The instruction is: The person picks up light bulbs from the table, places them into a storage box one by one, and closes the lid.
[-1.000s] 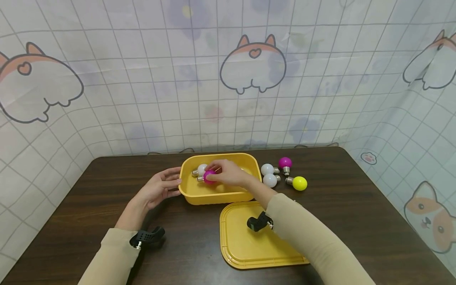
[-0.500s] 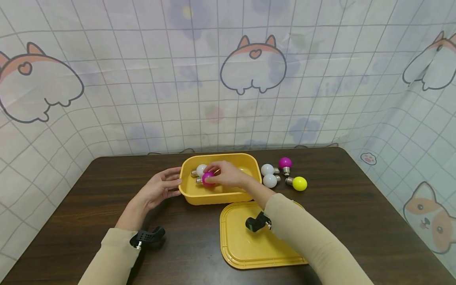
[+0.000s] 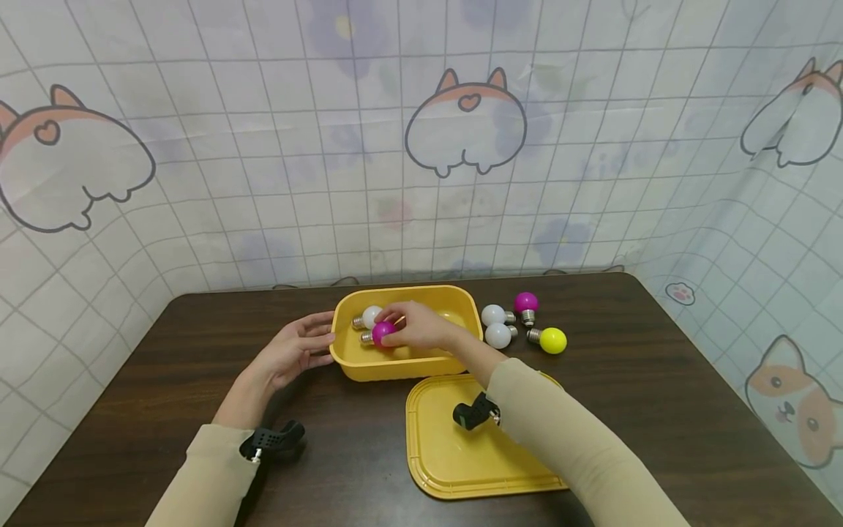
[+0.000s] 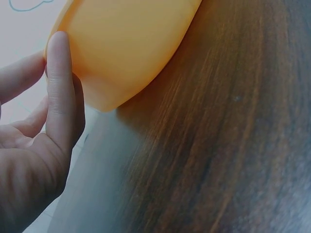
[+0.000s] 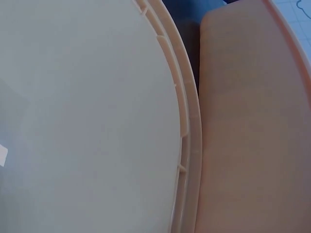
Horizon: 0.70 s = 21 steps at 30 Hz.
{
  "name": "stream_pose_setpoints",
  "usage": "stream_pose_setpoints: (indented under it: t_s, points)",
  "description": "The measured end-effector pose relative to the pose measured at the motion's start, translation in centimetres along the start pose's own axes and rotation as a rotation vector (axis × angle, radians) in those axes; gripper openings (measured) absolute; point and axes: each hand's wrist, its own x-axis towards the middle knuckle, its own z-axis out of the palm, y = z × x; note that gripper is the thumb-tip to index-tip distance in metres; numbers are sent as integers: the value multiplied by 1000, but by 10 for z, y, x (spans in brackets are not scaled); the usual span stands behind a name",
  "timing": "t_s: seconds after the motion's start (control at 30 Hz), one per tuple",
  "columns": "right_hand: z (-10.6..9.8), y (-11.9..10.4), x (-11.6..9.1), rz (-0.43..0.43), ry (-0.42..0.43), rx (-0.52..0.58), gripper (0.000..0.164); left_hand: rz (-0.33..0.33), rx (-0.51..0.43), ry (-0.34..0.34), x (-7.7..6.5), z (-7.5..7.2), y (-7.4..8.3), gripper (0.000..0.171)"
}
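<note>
Inside the yellow plastic container (image 3: 339,357), my right hand (image 3: 421,326) pinches a magenta light bulb (image 3: 383,334) between thumb and fingers. The bulb's metal screw base points left. A white light bulb (image 3: 371,316) lies just behind it, partly hidden by my fingers. My left hand (image 3: 296,348) steadies the container's left end with fairly straight fingers. In the left wrist view, the thumb (image 4: 59,73) lies along the outer wall (image 4: 126,43), close to the rim. The right hand is out of sight in the right wrist view.
Right of the container lie two white bulbs (image 3: 498,336), another magenta bulb (image 3: 526,301) and a yellow bulb (image 3: 553,340). A yellow lid (image 3: 454,446) lies on the dark wooden table (image 3: 329,454) before the container, below my right forearm. A patterned cloth (image 3: 263,183) hangs behind.
My right hand and the magenta bulb have shifted slightly toward the near side of the container, beside the white bulb. The left hand stays at the left end.
</note>
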Motion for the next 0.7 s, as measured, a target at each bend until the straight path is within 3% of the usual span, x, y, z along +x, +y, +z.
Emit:
stream_pose_setpoints:
  t_s: [0.5, 0.7]
  points:
    - [3, 0, 3, -4, 22, -41, 37, 2, 11, 2, 1, 0, -1, 65]
    - [4, 1, 3, -1, 8, 0, 40, 4, 13, 5, 1, 0, -1, 65]
